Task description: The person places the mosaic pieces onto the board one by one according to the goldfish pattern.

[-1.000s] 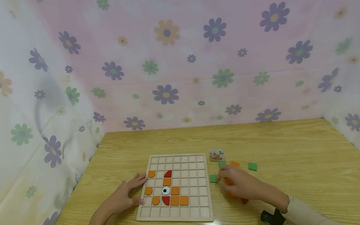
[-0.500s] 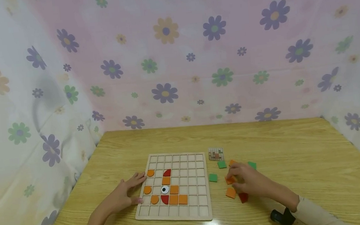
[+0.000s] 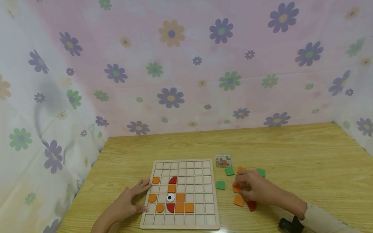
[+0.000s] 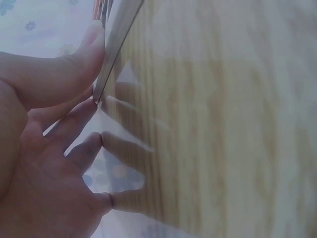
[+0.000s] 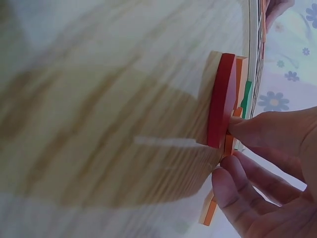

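A pale wooden grid board (image 3: 179, 226) lies on the table, bearing orange circles, orange squares (image 3: 179, 208), two red quarter-round pieces and a white eye piece (image 3: 170, 197). My left hand (image 3: 126, 202) rests at its left edge, fingers spread, with the thumb (image 4: 81, 69) at the board's rim. Right of the board, my right hand (image 3: 257, 188) pinches an orange tile (image 5: 229, 144) between thumb and fingertips, low over the table. A red quarter-round piece (image 5: 223, 99) lies just under the thumb. Another orange tile (image 3: 238, 201) lies close by on the table.
A small printed pattern card (image 3: 223, 160) lies by the board's upper right corner. Green square tiles (image 3: 220, 185) are scattered around my right hand, one partly behind it. A flowered cloth (image 3: 199, 71) encloses the table (image 3: 295, 147) at the back and sides.
My right hand has shifted slightly right and closed its fingertips on an orange tile, uncovering another orange tile beside it. The left hand stays at the board's edge.
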`<state>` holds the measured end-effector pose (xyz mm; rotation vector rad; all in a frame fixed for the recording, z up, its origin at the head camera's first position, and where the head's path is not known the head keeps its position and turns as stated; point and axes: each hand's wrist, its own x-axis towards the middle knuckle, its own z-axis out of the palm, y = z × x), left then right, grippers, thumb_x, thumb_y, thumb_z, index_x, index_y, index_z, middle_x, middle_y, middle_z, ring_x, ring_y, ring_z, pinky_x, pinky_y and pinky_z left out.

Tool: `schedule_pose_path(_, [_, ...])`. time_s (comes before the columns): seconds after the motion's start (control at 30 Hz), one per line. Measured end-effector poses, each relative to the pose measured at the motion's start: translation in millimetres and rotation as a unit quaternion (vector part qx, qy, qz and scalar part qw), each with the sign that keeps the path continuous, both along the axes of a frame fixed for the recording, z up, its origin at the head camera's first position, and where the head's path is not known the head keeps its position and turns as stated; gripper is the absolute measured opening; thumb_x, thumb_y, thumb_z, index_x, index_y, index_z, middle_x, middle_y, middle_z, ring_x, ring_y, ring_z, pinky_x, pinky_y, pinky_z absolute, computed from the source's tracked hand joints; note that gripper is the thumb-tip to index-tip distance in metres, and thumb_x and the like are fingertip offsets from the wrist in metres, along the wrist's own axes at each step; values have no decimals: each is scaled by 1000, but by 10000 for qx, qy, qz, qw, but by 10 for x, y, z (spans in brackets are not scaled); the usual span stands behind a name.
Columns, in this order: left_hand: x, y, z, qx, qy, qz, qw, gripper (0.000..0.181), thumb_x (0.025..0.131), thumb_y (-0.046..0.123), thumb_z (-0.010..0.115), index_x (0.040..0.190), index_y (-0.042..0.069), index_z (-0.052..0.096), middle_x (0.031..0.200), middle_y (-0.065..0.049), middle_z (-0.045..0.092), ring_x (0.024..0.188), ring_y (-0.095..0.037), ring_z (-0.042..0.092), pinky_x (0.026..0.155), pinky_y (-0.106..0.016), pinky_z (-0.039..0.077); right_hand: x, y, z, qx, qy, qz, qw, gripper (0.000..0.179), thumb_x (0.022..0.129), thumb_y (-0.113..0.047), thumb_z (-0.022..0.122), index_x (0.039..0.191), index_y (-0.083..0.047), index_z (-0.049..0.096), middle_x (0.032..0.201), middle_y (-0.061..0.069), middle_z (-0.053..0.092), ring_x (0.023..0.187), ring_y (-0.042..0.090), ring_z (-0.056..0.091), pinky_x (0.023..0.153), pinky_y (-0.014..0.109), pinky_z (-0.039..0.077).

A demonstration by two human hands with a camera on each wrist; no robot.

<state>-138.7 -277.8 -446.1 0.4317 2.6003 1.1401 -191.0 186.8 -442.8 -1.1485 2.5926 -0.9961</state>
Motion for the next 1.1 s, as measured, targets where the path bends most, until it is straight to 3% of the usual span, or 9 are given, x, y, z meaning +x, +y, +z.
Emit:
schedule_pose_path(0.57, [4, -8, 0, -12, -34, 4, 10000, 76, 88, 18, 81, 155, 3, 47, 166, -25, 30, 156, -51, 13, 115, -80, -9, 21, -40, 17, -73, 9, -163, 9998, 16, 85, 7, 69, 95, -3, 75, 82, -4, 64, 69, -2, 50, 57, 20, 50])
schedule_pose_path(1.1, [-2, -3, 6, -63, 62, -59, 9999, 77, 88, 18, 81, 155, 1, 46, 166, -25, 30, 155, -51, 15, 114, -81, -8, 124, -209, 152, -163, -27, -10, 9999, 16, 88, 5, 70, 98, -5, 76, 88, -1, 63, 71, 1, 57, 60, 20, 55])
